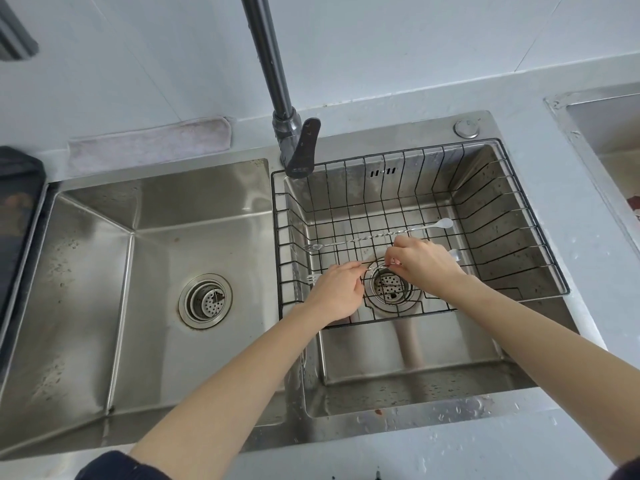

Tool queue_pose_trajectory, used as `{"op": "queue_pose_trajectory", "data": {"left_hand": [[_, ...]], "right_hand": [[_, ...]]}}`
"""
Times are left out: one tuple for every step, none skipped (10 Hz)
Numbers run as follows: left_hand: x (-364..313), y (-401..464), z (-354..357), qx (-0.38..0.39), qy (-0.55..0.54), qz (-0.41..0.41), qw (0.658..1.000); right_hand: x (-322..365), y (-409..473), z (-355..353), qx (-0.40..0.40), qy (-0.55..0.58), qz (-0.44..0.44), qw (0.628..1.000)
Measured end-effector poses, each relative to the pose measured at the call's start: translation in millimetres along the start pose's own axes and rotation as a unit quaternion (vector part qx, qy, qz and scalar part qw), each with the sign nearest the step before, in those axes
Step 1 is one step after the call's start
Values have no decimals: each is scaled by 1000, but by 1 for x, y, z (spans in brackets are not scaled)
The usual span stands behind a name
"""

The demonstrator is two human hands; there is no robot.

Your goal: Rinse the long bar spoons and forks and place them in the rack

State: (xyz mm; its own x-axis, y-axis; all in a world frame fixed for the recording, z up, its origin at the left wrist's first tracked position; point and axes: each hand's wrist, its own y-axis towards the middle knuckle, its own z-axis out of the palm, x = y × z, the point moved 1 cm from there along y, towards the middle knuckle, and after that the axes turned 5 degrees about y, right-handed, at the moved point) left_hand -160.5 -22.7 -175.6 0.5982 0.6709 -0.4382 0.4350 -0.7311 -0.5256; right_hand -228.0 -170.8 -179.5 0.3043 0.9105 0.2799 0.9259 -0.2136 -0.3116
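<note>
Both hands pinch one bar spoon low over the rack (another already lies there); released skewed, it could slip through the wires.

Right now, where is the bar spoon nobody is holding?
In the head view, the free bar spoon lies across the rack in the right basin, just beyond both hands, bowl pointing right.

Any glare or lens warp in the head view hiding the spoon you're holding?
Head view: wide-angle bending at the edges; soft glare on the left basin; the held bar spoon stays sharp between left hand and right hand, thin against the rack.
</note>
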Motion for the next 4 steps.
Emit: {"op": "queue_pose_trajectory", "data": {"left_hand": [[4, 0, -4, -7, -9, 9, 1000], [6, -1, -8, -8, -16, 4, 1000], [4, -5, -24, -34, -25, -6, 999], [5, -7, -35, -60, -7, -10, 998]], "right_hand": [[0, 0, 0, -7, 15, -1, 1000], [1, 0, -4, -5, 22, 6, 1000], [6, 0, -15, -21, 35, 3, 999], [10, 1, -23, -20, 25, -2, 999]]}}
